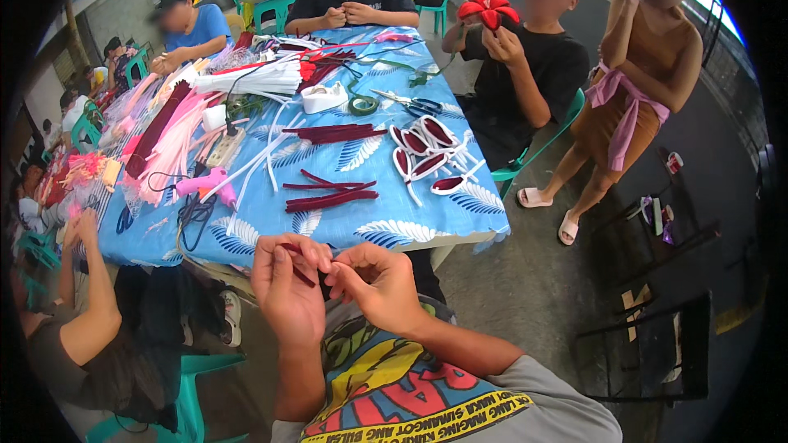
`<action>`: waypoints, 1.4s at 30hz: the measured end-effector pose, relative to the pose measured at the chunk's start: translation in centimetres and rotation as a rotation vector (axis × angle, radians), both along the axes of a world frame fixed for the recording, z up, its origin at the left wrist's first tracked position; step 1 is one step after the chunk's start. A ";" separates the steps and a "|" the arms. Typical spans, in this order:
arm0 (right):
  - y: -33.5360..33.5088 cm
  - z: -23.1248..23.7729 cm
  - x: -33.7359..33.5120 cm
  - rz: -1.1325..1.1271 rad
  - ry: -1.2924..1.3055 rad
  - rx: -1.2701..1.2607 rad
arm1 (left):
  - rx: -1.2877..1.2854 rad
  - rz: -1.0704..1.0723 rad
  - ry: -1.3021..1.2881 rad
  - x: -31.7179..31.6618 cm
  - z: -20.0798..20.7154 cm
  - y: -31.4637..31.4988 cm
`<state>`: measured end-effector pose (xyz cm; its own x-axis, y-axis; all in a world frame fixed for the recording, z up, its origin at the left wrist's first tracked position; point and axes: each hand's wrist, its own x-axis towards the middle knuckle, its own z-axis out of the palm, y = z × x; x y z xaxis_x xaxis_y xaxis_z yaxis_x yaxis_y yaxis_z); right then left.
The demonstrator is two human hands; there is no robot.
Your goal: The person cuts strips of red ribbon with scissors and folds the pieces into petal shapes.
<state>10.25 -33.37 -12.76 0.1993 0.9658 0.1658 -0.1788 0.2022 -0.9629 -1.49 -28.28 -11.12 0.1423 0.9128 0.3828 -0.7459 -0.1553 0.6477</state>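
**While one strip is in your fingers, most of the pile waits**

As you sit at the near edge of the table, both your hands are closed on a single dark red strip, held in front of your chest just below the blue leaf-patterned cloth. Your left hand pinches it between thumb and fingers, and the strip runs slantwise across that palm; your right hand has its fingertips drawn together at the strip's lower end. Whether the strip is already folded or only being smoothed cannot be told from here.

Judging by what lies on the table, the work looks partly done. A cluster of finished petals, dark red with white edges, lies spread toward the right side of the cloth. Just ahead of your hands a small bundle of loose dark red strips lies unworked, and a second bundle sits farther back. White strips are heaped at the far left, near a pink glue gun, a roll of white tape and scissors.

Across the table a person holds up a complete red flower, so yours looks well short of that stage.
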 end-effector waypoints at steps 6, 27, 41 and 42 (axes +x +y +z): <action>-0.5 -0.2 0.0 0.061 -0.138 0.239 | -0.242 -0.263 -0.083 -2.6 0.7 0.9; 0.1 -1.1 0.2 -0.091 -0.596 0.323 | 0.044 0.019 0.099 1.8 -2.6 -0.3; -0.7 -1.3 1.7 0.190 -0.102 0.120 | 0.082 -0.238 0.214 -2.2 -2.0 1.8; -0.8 -1.2 2.2 0.236 -0.010 0.064 | 0.116 -0.251 0.277 -2.7 -1.7 2.0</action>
